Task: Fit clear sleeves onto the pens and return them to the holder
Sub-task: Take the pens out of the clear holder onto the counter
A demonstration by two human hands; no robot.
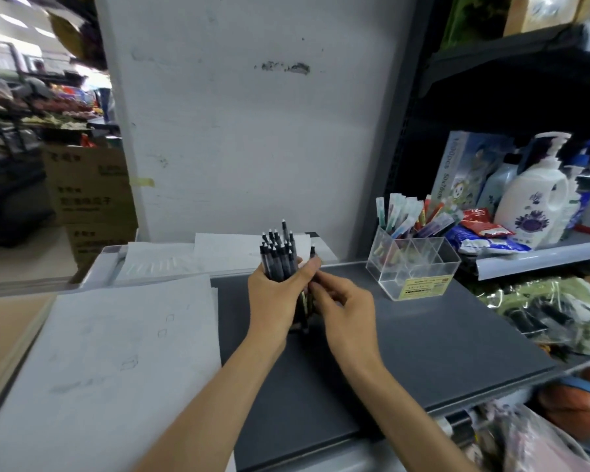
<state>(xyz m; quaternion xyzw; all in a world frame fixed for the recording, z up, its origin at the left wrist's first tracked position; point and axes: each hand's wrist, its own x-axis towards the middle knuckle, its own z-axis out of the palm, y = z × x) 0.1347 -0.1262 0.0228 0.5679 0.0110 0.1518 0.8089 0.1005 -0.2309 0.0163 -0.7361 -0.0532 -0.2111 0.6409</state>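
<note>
Head camera looks down on a dark grey table top (423, 335), and the person's two bare forearms reach forward over it. The left hand (273, 298) grips a bundle of black pens with white tips (278, 258). Its fingers and thumb are curled tightly round the lower half of the bundle, and the pens stand almost upright with their tips pointing up, above the middle of the table. The right hand (346, 311) is just beside the left one, touching the bundle from the right side. Its fingertips (321, 281) are bent together and seem to pinch a single black pen (312, 252), which stands upright against the left thumb, a little apart from the others. The lower end of this pen is hidden between the hands. A clear plastic holder with several compartments (419, 267) stands on the table to the right of the hands, well apart from them. Its back left compartment holds some colourful pens in thin wrappers (401, 219), leaning to different sides. White sheets of paper (116, 352) lie on the left side of the table. Behind the holder, a grey metal shelf (539, 257) carries a white pump bottle (532, 206). Brown cardboard boxes (89, 189) are stacked on the floor far to the left.
</note>
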